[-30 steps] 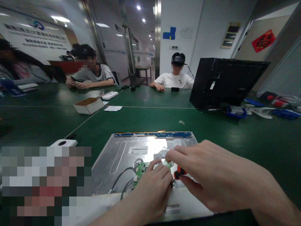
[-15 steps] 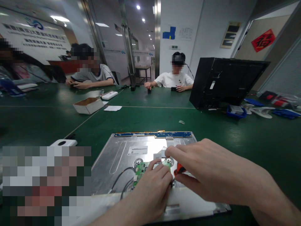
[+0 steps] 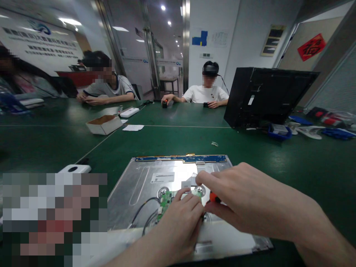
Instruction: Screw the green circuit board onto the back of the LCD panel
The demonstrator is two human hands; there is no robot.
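A silver display panel (image 3: pixel 130 191) lies back side up on the table before me. A green circuit board (image 3: pixel 166 199) sits on it, partly under my fingers, with black cables (image 3: pixel 143 207) at its left. My left hand (image 3: pixel 185 213) is over the board, fingers bent and close together; its thumb and whatever they may pinch are hidden. My right hand (image 3: pixel 236 196) is closed around a screwdriver (image 3: pixel 214 197) with an orange-and-black handle, just right of my left fingers. The screwdriver's tip is hidden. A round metal mount (image 3: pixel 199 190) shows just above my left fingers.
A large black monitor (image 3: pixel 267 96) stands at the back right, near a blue tray (image 3: pixel 279 132). An open white box (image 3: pixel 105 125) and a paper (image 3: pixel 133 128) lie at the back left. A white device (image 3: pixel 75 168) is left of the panel. Several people sit opposite.
The screwdriver handle has turned in my right hand, while that hand shifts only slightly. My left hand stays put. Across the table, a person's hand has moved left with a small object.
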